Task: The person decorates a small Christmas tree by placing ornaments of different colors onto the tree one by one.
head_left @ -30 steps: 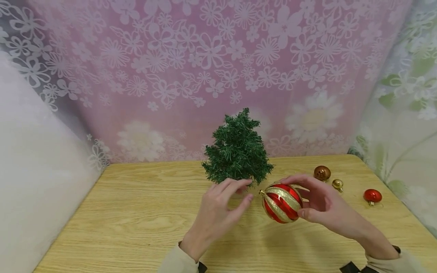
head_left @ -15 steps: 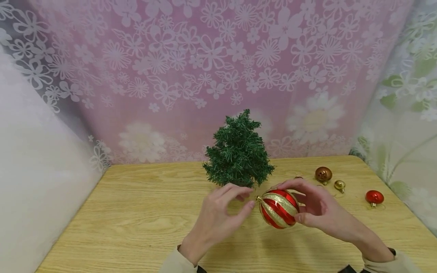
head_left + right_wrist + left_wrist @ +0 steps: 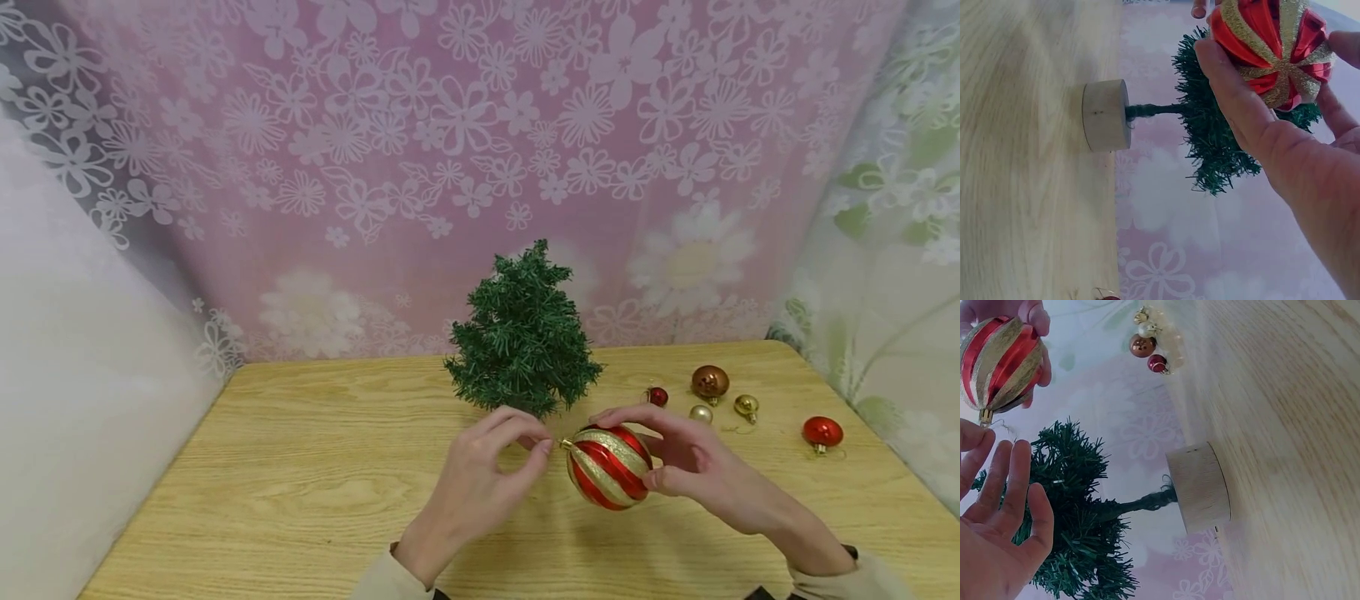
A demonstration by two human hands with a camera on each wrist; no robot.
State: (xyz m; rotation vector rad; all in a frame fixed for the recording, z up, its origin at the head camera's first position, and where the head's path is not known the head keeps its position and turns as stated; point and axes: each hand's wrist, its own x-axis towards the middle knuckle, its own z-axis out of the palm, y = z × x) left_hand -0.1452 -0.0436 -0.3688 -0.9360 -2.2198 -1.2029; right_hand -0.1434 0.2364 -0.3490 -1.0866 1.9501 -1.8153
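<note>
A large Christmas bauble (image 3: 609,468) with red and glittery gold stripes is held above the table, its gold cap turned to the left. Fingertips and thumb of my right hand (image 3: 701,454) grip it from the right side. My left hand (image 3: 483,479) has thumb and index finger pinched together at the bauble's cap (image 3: 985,417); a thin loop shows beside them in the left wrist view. The other left fingers spread out loosely. Just behind both hands stands a small green artificial Christmas tree (image 3: 522,333); its round wooden base (image 3: 1199,487) shows in the wrist views.
Smaller baubles lie on the wooden table (image 3: 300,467) at the right: a brown one (image 3: 710,382), a gold one (image 3: 746,406), a pale one (image 3: 701,414), a dark red one (image 3: 657,396) and a bright red one (image 3: 822,432). Flowered cloth (image 3: 450,167) hangs behind.
The bauble has come slightly left and down in my right hand. My left thumb and index finger have closed at its cap. The pale and dark red baubles have come into sight.
</note>
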